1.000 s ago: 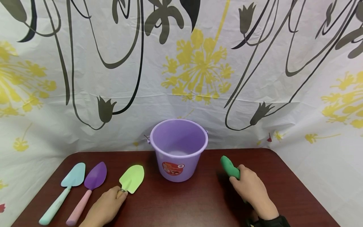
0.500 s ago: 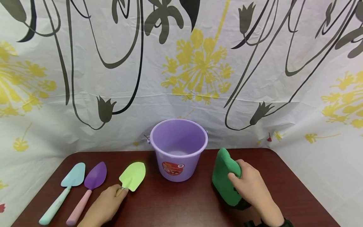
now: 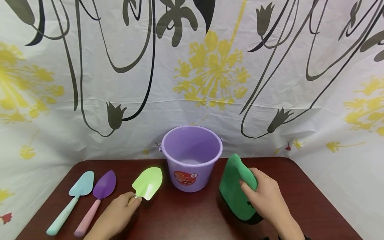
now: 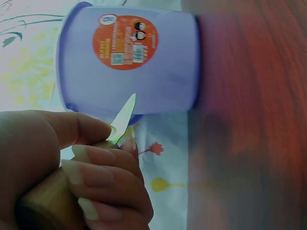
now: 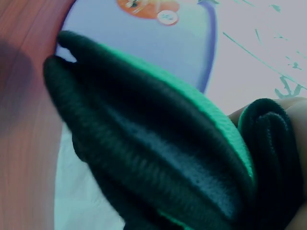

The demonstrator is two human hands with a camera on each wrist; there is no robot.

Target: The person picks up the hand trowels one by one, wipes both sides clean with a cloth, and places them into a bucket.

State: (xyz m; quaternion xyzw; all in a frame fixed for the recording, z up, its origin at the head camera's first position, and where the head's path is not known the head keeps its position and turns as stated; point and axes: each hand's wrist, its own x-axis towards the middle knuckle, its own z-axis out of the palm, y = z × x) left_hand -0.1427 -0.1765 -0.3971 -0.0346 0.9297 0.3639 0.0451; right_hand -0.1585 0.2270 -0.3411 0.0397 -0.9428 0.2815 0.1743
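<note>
My left hand (image 3: 118, 213) grips the wooden handle (image 4: 50, 201) of a small trowel (image 3: 148, 182) with a lime-green blade. In the left wrist view the fingers curl round that handle, and the blade shows nearly edge-on in front of the bucket. On the right of the table, my right hand (image 3: 267, 193) pinches a soft green cloth item (image 3: 237, 191) by its folded upper edge, thumb on the near side. The right wrist view shows its dark, gaping opening (image 5: 158, 139); its exact kind I cannot tell. Between the hands stands a lilac bucket (image 3: 192, 175) with a red label.
Two more trowels lie side by side at the left: one pale blue (image 3: 82, 184) with a mint handle, one purple (image 3: 104, 185) with a pink handle. The dark red-brown table (image 3: 186, 220) ends at a white flowered curtain (image 3: 135, 140) behind the bucket.
The green cloth item has been turned and lifted, so its broad side now shows, and it has shifted left towards the bucket. The lime-green trowel has moved slightly up and right.
</note>
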